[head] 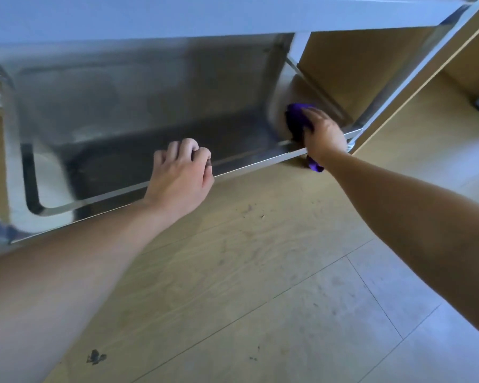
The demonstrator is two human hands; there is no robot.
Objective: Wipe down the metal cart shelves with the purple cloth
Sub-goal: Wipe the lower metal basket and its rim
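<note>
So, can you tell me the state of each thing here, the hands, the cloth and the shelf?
lower shelf, being wiped at its right end.
purple cloth, bunched under the right hand, one tail hanging past the rim.
right hand, grips the cloth, pressing it on the shelf.
left hand, fingers curled over the front rim.
floor, flecked with dark specks.

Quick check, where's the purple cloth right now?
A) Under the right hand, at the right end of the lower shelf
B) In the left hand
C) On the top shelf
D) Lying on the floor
A: the right hand holds the purple cloth against the right end of the lower shelf, while the left hand grips its front rim.
</note>
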